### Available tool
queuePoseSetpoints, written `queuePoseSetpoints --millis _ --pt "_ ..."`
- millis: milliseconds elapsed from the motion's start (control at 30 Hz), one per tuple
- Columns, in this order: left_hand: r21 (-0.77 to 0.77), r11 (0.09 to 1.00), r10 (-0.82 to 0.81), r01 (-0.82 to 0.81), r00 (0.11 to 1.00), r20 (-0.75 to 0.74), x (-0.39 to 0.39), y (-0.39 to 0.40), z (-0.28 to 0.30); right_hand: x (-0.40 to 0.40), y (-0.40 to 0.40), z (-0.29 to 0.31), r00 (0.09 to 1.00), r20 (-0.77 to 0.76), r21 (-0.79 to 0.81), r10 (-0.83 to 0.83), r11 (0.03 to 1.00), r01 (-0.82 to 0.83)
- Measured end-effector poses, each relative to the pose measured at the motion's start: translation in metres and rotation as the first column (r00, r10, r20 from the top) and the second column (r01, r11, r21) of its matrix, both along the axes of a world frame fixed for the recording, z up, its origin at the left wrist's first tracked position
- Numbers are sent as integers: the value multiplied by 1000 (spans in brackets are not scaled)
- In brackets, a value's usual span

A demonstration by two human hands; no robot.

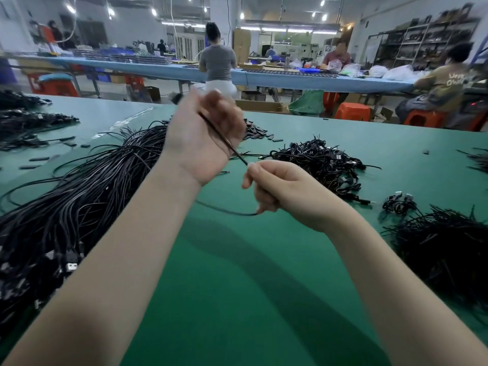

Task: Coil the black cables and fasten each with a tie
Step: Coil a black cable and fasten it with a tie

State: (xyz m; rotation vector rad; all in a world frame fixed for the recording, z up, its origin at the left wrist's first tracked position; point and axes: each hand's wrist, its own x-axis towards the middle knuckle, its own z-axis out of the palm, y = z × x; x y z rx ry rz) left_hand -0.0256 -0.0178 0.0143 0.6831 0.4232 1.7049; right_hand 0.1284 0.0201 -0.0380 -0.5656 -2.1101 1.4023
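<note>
I have one black cable (224, 140) stretched taut in the air above the green table (237, 286), running on a slant between my two hands. My left hand (204, 133) is raised, palm toward me, with its fingers curled round the upper part of the cable; the fingertips are blurred, so I cannot tell exactly how they pinch it. My right hand (277, 188) sits lower and just beside the left wrist, its fingers curled and thumb and forefinger pinching the cable where it enters the fist. From under that hand the cable's loose end (227, 210) trails out to the left in a shallow curve, just above the tabletop.

To my left lies a big sheaf of uncoiled black cables (87, 194), spread along the table with their plug ends (71, 265) near the front edge. Beyond my right hand sits a heap of coiled cables (319, 161), and one small coiled bundle (398, 203) lies apart from it. A dark tangle of thin ties (443, 249) fills the right edge. Small flat black pieces (261, 134) are scattered behind my left hand.

Further back, people (217, 64) sit at a long blue bench (303, 77), with orange stools (352, 110) between the tables.
</note>
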Motion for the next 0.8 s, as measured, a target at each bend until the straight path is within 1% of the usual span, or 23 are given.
queuePoseSetpoints --millis 33,67,100,133,167,200,233,267,300,333,367,400,433,467,500,533,567,600,633,667,700,733,800 --pt "67 995 -87 80 991 104 -7 -4 3 4 2 2 1000 -7 -8 10 1000 -10" --pt "127 975 -197 180 971 133 -12 -9 6 9 5 4 999 25 -5 31 1000 -31" --pt "182 930 -340 320 936 93 -17 -14 9 14 8 6 995 90 4 52 999 -53" --pt "215 851 -491 480 871 0 -22 -20 10 20 11 8 984 169 30 49 998 -55" --pt "192 771 -593 607 795 -130 -27 -26 11 26 14 10 972 236 77 6 997 -25" --pt "132 714 -638 688 716 -283 -32 -30 11 32 17 14 961 268 126 -66 992 33" --pt "35 699 -625 714 634 -455 -35 -31 8 38 20 19 956 258 148 -140 984 104" --pt "-107 719 -583 687 512 -632 -36 -29 5 43 24 23 958 214 130 -193 977 168" --pt "-253 765 -537 592 368 -760 -34 -27 1 47 26 28 964 149 83 -219 974 209" --pt "-360 821 -499 444 250 -830 -29 -23 -3 50 27 33 971 79 32 -224 975 222" --pt "-397 865 -464 308 187 -866 -21 -19 -8 50 24 37 978 19 -3 -210 978 210" --pt "-377 903 -417 207 205 -885 -11 -14 -12 48 20 40 985 -21 -14 -172 985 171" --pt "-327 938 -348 120 296 -890 -3 -9 -16 44 13 41 993 -37 -7 -113 994 113" --pt "-269 962 -260 38 419 -870 3 -4 -18 39 6 40 999 -29 1 -45 999 45" --pt "-217 976 -172 -27 519 -837 4 -1 -18 33 -2 39 1000 -14 -9 23 1000 -23" --pt "-170 983 -105 -65 560 -822 1 0 -16 28 -8 37 996 -11 -43 83 996 -84" --pt "-123 988 -52 -98 533 -845 -3 0 -14 24 -12 36 991 -36 -88 129 987 -131" --pt "-79 988 -9 -131 464 -886 -9 0 -13 22 -14 37 986 -86 -133 143 979 -153" --pt "-48 988 13 -146 391 -920 -14 -2 -13 21 -14 39 980 -156 -173 120 974 -147" --pt "-42 991 6 -128 351 -937 -17 -4 -12 23 -12 42 970 -234 -212 72 970 -123" --pt "-48 996 -17 -77 360 -933 -18 -7 -12 26 -9 46 949 -314 -253 11 963 -95" --pt "-35 999 -28 -11 390 -920 -18 -9 -13 30 -4 49 922 -384 -299 -49 951 -74" --pt "57 997 22 60 480 -877 -13 -9 -13 39 5 53 863 -480 -399 -156 915 -56"
